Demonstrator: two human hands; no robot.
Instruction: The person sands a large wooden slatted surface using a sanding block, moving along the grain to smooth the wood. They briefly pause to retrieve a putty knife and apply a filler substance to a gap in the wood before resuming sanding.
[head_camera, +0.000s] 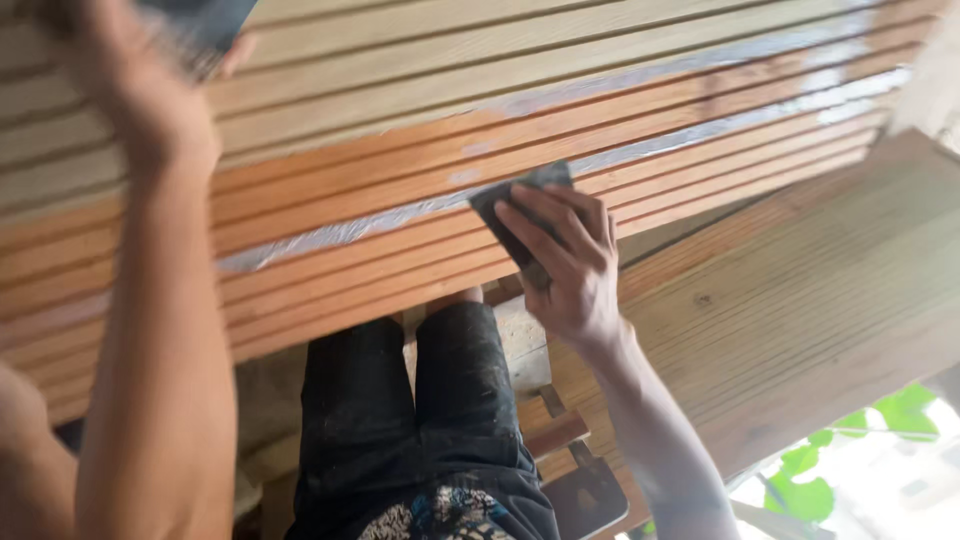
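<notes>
Grooved wooden planks (400, 170) filled the view, and we noted our right hand (565, 265) pressing a dark sanding pad (520, 215) against them, fingers (540, 225) flat and together, while our left hand (150, 80), blurred, gripped a dark flat tool (205, 25) near the planks' upper edge.

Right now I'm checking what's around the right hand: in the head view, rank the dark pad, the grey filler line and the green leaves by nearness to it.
From the right hand:
1. Dark pad, under its fingers.
2. Grey filler line, just above, on the boards.
3. Green leaves, lower right corner.
</notes>
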